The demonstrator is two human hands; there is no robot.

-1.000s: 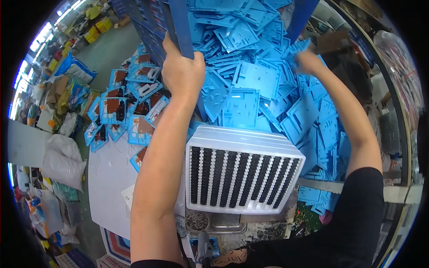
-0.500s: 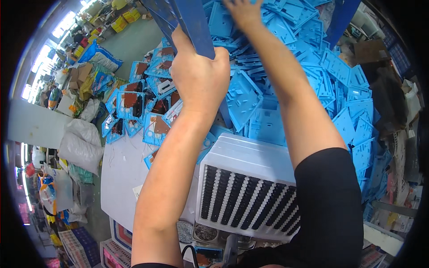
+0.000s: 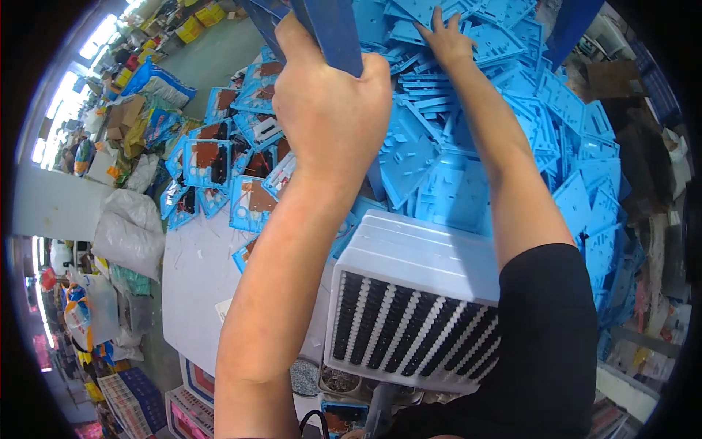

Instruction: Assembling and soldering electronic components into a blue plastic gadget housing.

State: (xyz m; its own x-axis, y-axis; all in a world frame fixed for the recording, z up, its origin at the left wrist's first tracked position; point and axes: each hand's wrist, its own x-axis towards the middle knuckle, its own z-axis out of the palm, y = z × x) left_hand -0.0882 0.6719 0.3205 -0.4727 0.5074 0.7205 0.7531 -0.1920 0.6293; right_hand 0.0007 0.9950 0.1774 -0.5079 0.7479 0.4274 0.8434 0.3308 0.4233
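Light-blue moulded plastic panels, too many to count, lie heaped under one right hand, fingers spread, holding none, contact unclear; one left hand wraps tightly round one dark-blue crate's edge, beside the heap.

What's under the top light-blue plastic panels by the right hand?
Under the uppermost light-blue, flat plastic panels near the right bare hand, edges of more stacked panels show. The hand covers some; whatever supports the bottom ones is hidden.
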